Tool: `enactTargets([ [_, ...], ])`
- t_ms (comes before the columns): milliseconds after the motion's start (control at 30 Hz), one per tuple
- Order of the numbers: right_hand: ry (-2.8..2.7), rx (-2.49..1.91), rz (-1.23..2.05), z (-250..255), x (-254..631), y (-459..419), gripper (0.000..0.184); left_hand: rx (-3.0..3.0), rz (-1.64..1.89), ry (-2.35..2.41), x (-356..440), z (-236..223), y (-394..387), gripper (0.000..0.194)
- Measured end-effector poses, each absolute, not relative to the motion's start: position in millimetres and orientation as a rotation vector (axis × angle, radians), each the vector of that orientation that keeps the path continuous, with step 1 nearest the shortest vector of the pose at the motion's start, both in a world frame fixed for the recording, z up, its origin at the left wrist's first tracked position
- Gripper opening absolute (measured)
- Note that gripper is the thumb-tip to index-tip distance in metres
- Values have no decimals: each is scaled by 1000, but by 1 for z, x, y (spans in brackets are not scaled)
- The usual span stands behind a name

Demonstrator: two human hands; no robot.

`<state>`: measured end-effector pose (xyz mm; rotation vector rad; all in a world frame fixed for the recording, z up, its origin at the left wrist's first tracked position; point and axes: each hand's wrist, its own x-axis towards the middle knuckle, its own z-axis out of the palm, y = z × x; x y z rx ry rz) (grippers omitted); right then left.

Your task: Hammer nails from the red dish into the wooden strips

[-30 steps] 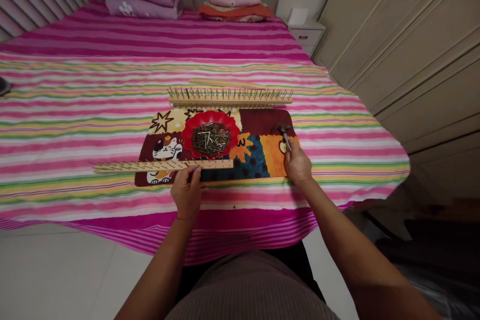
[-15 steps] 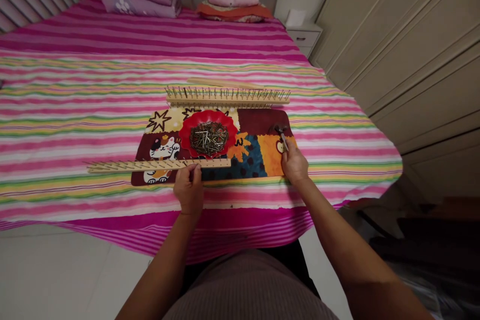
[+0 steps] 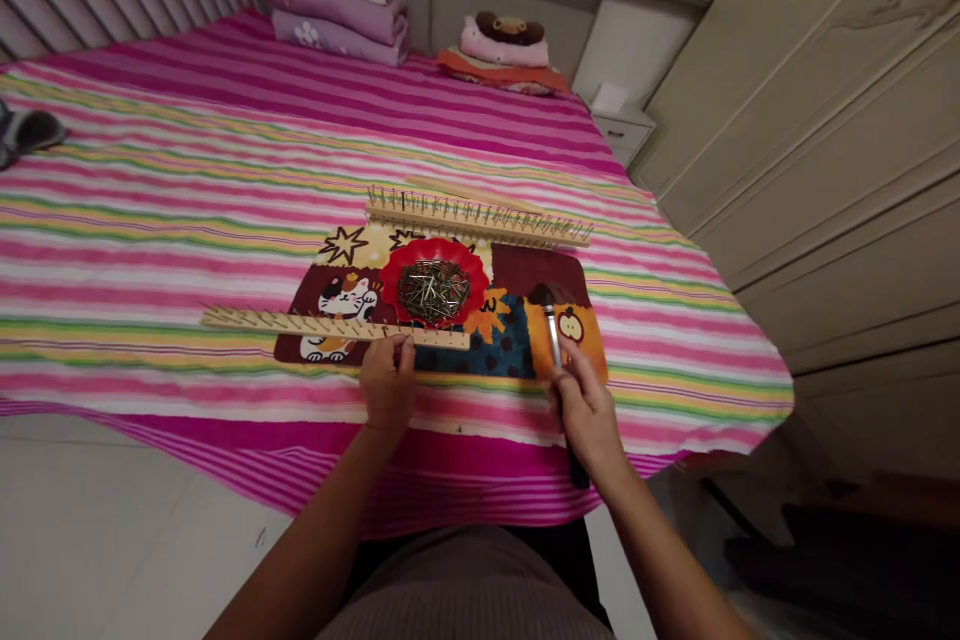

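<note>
In the head view, my left hand (image 3: 388, 382) is closed at the near edge of a wooden strip (image 3: 442, 338). Its thumb and fingers are pinched together against the wood; whatever lies between them is too small to tell. Nails stand in a row along the strip, many of them leaning, and its left end reaches past the mat. My right hand (image 3: 589, 410) grips a hammer (image 3: 552, 328) low on its shaft. The dark hammer head points away from me over the mat's right part. Beyond the strip sits a red scalloped bowl (image 3: 391, 292) full of loose nails.
A patterned mat (image 3: 517, 265) lies under the bowl on the striped bedspread (image 3: 675, 320). Behind it are more nail-studded wooden strips (image 3: 480, 220). Folded purple bedding (image 3: 330, 5) and a pillow stack (image 3: 502, 50) are at the back. A dark grey object (image 3: 34, 132) lies far left.
My right hand has drawn the hammer back toward me and slightly left, so more of its shaft and handle shows. My left hand stays at the strip. The camera view has tilted and shifted.
</note>
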<state>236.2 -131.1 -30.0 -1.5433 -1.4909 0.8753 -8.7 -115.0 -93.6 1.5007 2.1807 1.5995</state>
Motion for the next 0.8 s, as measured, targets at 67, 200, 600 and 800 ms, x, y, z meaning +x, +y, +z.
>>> enactTargets([
  [67, -1365, -1396, 1282, -11, 210, -148, 51, 1524, 1610, 2185, -9, -96, -115, 18],
  [200, -1415, -1239, 1583, 5, 168, -156, 44, 1643, 1602, 2179, -11, -102, -113, 18],
  [600, -1715, -1224, 1287, 2, 149, -157, 44, 1742, 1587, 2178, -11, -110, -113, 19],
  [800, -1817, -1229, 1272, -5, 148, -159, 40, 1753, 1526, 2238, -12, -112, -112, 21],
])
